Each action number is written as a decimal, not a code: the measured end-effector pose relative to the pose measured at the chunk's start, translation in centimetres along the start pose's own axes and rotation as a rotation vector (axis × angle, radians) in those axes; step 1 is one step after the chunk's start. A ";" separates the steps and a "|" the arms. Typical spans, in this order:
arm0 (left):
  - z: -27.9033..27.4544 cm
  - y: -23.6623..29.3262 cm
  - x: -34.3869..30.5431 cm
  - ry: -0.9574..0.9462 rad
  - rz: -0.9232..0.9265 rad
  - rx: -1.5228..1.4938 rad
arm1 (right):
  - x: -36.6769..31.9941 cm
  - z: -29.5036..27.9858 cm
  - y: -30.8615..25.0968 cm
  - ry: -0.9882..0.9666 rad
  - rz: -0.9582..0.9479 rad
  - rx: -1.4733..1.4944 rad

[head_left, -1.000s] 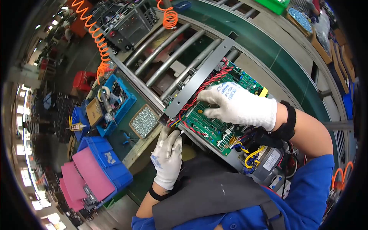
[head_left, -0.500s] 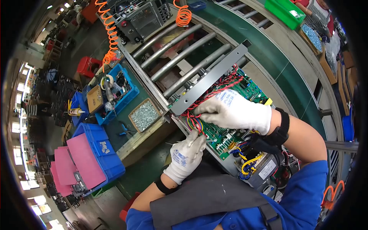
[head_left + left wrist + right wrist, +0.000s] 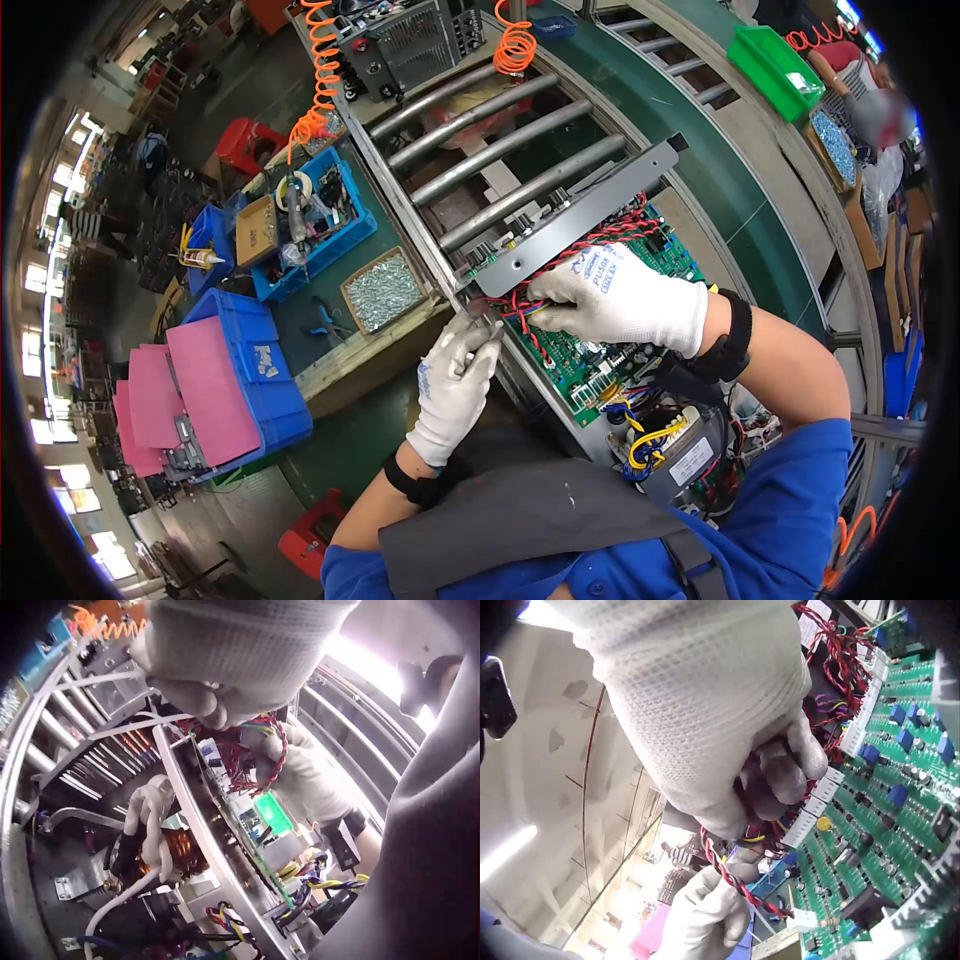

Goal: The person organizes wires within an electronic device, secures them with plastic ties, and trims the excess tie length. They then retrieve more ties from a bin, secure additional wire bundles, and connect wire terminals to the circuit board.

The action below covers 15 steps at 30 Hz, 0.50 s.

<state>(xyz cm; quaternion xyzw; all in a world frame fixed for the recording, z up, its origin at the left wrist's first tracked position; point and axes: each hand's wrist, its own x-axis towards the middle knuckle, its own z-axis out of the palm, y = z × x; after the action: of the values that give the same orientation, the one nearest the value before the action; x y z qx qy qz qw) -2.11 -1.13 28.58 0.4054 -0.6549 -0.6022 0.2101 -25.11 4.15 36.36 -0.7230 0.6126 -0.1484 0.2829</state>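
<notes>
My right hand (image 3: 625, 300), in a white knit glove, curls its fingers around a bundle of coloured wires (image 3: 524, 312) over the green circuit board (image 3: 575, 368). The right wrist view shows its fingers bent beside the row of white connectors (image 3: 802, 825); a twisted red, black and white wire (image 3: 735, 879) hangs below. At the board's left corner my gloved left hand (image 3: 452, 390) has thumb and fingers brought together, close to the wires. In the left wrist view a thin white strip, like a cable tie (image 3: 142, 726), runs from its fingertips. A grey metal panel (image 3: 575, 225) borders the board.
A transformer with yellow and blue leads (image 3: 680, 450) sits in the chassis near my right forearm. Left of the rollers (image 3: 520, 185) are a box of screws (image 3: 382, 290), pliers (image 3: 325, 318), a blue tool tray (image 3: 350, 215) and a blue bin (image 3: 275, 390). Another person works at the far right.
My left hand moved in to the wires, then drew back slightly to the board's corner. My right hand has closed around the wire bundle. The head view has shifted.
</notes>
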 end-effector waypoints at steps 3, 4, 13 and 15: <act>0.0 -1.0 0.3 0.009 0.436 0.273 | -0.6 0.1 0.3 0.004 -0.039 0.031; 0.2 -1.2 0.3 0.030 0.696 0.396 | -0.9 0.2 0.5 -0.004 -0.034 0.026; 1.0 1.7 -0.1 -0.205 0.738 0.806 | -0.8 0.6 0.2 -0.092 -0.028 0.145; 2.0 2.5 0.5 -0.201 0.736 0.850 | -0.7 0.5 0.3 -0.113 0.004 0.088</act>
<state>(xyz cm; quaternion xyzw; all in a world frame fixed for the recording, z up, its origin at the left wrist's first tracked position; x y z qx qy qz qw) -4.60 -0.46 30.52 0.1404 -0.9544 -0.2085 0.1609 -25.22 4.87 35.88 -0.7157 0.5901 -0.1334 0.3488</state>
